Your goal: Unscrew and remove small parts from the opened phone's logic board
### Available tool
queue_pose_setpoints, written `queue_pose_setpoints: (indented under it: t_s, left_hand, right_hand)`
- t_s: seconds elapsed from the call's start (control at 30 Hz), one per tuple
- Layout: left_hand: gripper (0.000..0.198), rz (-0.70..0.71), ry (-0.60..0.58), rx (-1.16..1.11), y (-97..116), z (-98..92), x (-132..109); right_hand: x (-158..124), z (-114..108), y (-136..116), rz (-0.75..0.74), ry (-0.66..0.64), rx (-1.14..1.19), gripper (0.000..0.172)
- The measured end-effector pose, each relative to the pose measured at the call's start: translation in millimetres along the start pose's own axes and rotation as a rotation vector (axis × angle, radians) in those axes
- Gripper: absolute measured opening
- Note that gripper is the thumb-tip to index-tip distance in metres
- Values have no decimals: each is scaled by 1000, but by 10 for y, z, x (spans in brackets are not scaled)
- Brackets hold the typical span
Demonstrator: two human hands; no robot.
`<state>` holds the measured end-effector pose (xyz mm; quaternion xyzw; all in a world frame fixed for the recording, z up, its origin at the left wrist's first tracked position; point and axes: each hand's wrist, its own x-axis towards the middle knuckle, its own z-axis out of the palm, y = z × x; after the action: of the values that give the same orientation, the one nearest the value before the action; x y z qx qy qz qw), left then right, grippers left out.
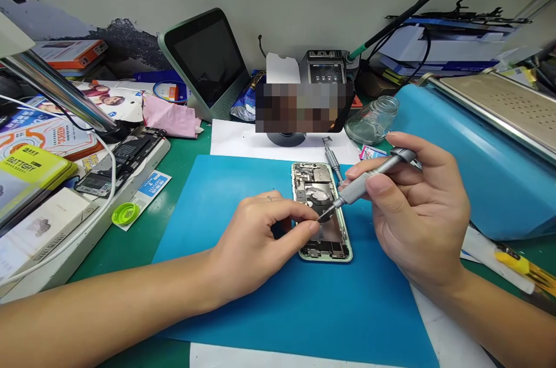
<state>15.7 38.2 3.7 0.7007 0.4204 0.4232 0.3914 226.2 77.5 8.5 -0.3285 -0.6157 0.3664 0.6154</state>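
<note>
An opened smartphone with a pale green frame [348, 252] lies on the blue mat [208, 321], its inner parts bare. My right hand [417, 211] grips a grey metal screwdriver [360, 185] by its knurled handle, the index finger bent over the end cap. The shaft slants down to the left above the phone. My left hand [260, 234] reaches over the phone's left side, thumb and index finger pinched together right at the screwdriver's tip. What lies between those fingertips is too small to make out. A second grey screwdriver [332, 158] rests just beyond the phone's upper right corner.
Behind the mat stand a tablet-like display [208, 55], a black-screened device on a round base [286, 139] and a glass jar [376, 119]. Another opened phone [121, 162], boxes and a white cable [113, 171] crowd the left. A blue machine [460, 165] flanks the right.
</note>
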Motion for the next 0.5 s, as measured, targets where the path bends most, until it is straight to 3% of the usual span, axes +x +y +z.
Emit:
queue_pose_setpoints:
  t_s: [0.5]
  left_hand:
    - [11,-9,5,0,-6,9,5]
  right_hand:
    - [8,-11,9,22,-14,7,38]
